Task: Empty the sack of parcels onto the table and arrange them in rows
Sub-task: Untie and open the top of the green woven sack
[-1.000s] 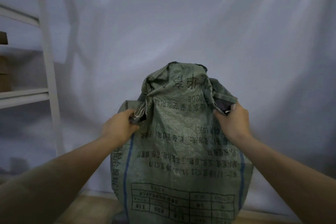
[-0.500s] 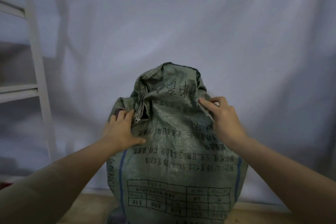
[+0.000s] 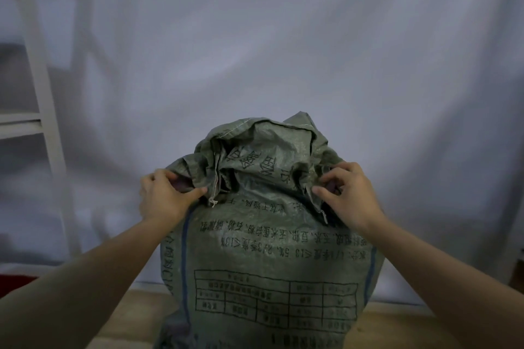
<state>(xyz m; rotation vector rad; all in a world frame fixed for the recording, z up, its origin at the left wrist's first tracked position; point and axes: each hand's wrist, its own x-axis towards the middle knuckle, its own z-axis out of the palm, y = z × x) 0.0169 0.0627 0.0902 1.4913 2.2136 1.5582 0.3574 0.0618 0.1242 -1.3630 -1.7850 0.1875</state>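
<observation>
Sack (image 3: 269,235) of green woven plastic stands upright on the table (image 3: 397,326) in the head view, its long axis vertical and its crumpled top between the two hands, slightly above and beyond them. Left hand (image 3: 163,197) pinches a fold at the sack's left shoulder and right hand (image 3: 350,195) pinches one at its right, both equally near. Judging by the printing, which reads upside down, the next move is probably lifting by these folds; no parcels show.

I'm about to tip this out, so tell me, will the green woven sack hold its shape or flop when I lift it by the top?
The green woven sack will probably flop at the top: its neck is crumpled where the left hand and right hand pinch it. The bulging body suggests it's full and fairly heavy. It may tip once lifted.
</observation>
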